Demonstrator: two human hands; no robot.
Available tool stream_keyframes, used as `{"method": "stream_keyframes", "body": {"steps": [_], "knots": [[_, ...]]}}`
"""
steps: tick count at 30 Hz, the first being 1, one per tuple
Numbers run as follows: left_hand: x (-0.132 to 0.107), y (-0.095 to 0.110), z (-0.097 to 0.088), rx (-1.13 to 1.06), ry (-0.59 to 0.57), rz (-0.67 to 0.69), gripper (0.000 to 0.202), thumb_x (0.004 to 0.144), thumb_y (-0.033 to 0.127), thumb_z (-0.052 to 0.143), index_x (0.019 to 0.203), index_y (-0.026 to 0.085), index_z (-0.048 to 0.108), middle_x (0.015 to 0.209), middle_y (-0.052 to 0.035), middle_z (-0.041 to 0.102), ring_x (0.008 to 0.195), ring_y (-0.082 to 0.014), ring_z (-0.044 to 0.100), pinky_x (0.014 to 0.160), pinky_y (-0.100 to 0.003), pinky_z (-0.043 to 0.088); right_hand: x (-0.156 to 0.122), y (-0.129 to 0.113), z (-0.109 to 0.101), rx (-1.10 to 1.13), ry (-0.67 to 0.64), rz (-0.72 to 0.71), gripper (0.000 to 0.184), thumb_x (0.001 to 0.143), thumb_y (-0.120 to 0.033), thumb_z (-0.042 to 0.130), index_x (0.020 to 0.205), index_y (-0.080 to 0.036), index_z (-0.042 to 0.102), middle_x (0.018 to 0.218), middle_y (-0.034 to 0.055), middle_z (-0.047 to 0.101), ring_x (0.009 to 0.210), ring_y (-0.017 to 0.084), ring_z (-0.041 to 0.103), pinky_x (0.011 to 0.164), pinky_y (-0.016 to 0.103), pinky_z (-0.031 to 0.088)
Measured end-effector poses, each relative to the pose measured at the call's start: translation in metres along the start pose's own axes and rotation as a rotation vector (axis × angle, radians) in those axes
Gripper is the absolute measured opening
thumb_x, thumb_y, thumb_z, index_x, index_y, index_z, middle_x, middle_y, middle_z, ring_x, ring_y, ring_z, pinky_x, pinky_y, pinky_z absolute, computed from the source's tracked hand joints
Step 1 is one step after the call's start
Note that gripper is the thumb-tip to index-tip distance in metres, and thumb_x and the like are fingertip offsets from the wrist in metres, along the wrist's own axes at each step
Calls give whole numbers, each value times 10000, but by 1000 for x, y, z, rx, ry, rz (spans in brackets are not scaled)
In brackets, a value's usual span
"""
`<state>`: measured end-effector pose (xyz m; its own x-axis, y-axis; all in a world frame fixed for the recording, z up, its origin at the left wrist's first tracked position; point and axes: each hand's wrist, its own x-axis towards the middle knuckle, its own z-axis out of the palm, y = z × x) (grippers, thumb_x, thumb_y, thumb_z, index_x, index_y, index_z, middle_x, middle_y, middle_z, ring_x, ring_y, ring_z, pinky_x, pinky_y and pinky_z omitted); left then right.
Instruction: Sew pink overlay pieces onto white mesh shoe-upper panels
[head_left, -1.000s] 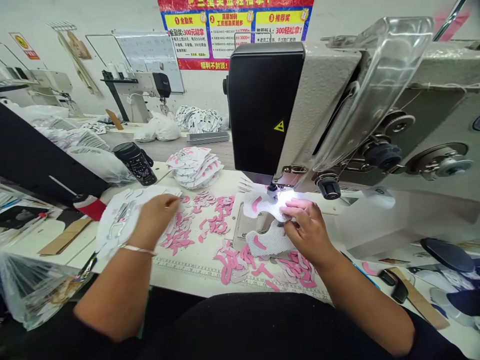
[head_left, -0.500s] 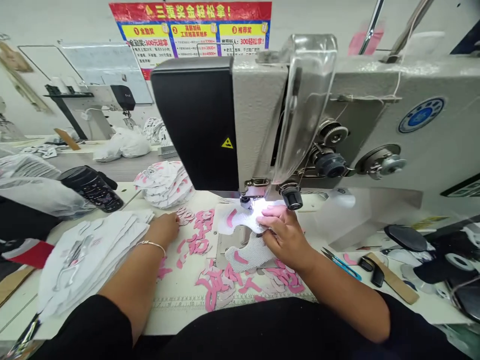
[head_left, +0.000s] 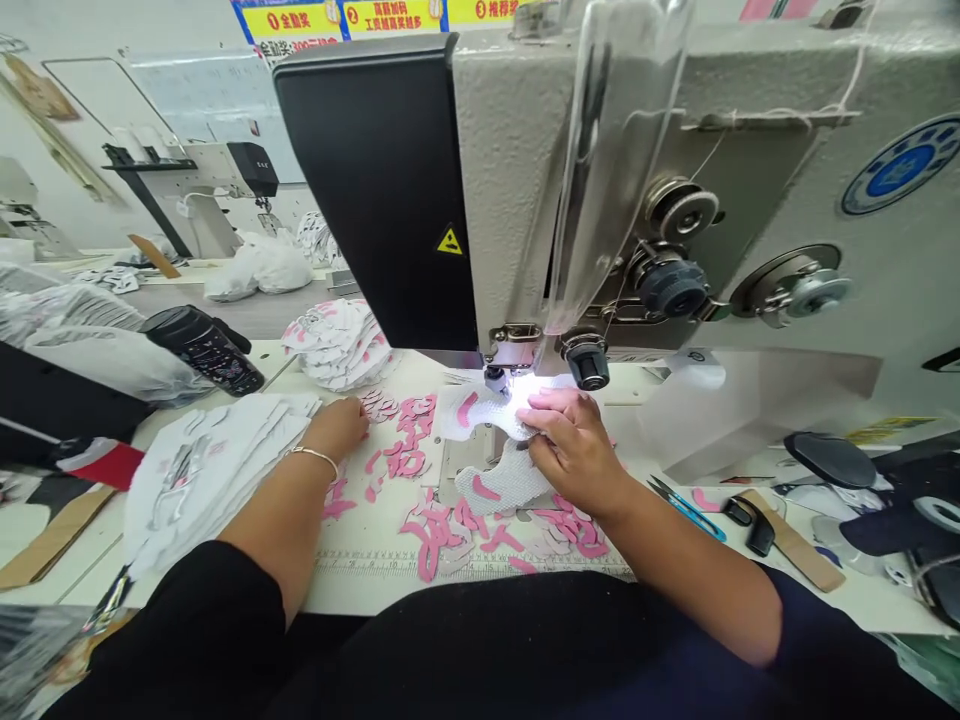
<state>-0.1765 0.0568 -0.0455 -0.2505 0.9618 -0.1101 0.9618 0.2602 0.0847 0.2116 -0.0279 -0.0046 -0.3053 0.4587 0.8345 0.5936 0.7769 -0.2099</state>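
Note:
My right hand [head_left: 576, 440] is closed on a white mesh fabric piece [head_left: 491, 410], its fingertips pressed close to the lit needle area of the sewing machine [head_left: 510, 200]. Curved pink patches lie on this piece, one on its upper arm and another on its lower arm. My left hand [head_left: 341, 428] rests on the table between a stack of white fabric pieces [head_left: 217, 470] and small cut pieces with grey edges [head_left: 379, 405]. Its fingers curl downward, and their tips are mostly hidden, so what they hold cannot be made out.
Loose pink cut-outs [head_left: 409, 440] are scattered left of the needle and along the front ruler [head_left: 360, 565]. Behind them sits a pile of pink-marked white pieces [head_left: 341, 345] near a black tumbler [head_left: 204, 348]. Blue thread snips [head_left: 690, 508] lie at right.
My view has tipped downward and come nearer the machine. Both hands keep about the same places, and the white fabric has hardly shifted.

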Motion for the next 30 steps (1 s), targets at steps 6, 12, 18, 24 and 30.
{"method": "stream_keyframes", "body": {"steps": [6,12,18,24,30], "knots": [[-17,7,-17,-174,118,-35,187,758,204,544,932,189,610,835,-69,698,746,-237,639,620,-313,447,-2,2,2,12,1,-5,373,806,-33,584,1107,-252,603,1128,76,608,1118,260,561,967,500,464],[-93,45,-65,-404,409,99,259,885,394,534,1081,231,574,810,6,711,727,-175,686,634,-272,491,5,-8,-14,30,-92,37,298,833,-151,626,1114,-249,616,1141,69,622,1090,246,573,1012,506,412],[-186,104,-74,-410,636,999,108,855,164,627,927,244,624,921,11,738,843,-147,706,734,-244,537,10,-36,-33,142,-137,-68,244,878,-278,656,1095,-180,603,972,75,667,908,205,603,825,397,478],[-204,137,-59,-941,307,804,135,831,238,685,934,251,598,895,-32,695,817,-177,679,704,-291,551,7,-42,-33,177,-73,-248,96,888,-139,586,973,-186,590,804,28,671,754,157,591,726,332,490],[-204,147,-61,-1391,-432,377,279,834,454,680,790,194,589,705,-25,642,669,-151,617,616,-263,503,0,-34,-25,43,1,-331,171,850,-136,613,985,-239,600,830,5,691,753,154,607,741,339,509]]}}
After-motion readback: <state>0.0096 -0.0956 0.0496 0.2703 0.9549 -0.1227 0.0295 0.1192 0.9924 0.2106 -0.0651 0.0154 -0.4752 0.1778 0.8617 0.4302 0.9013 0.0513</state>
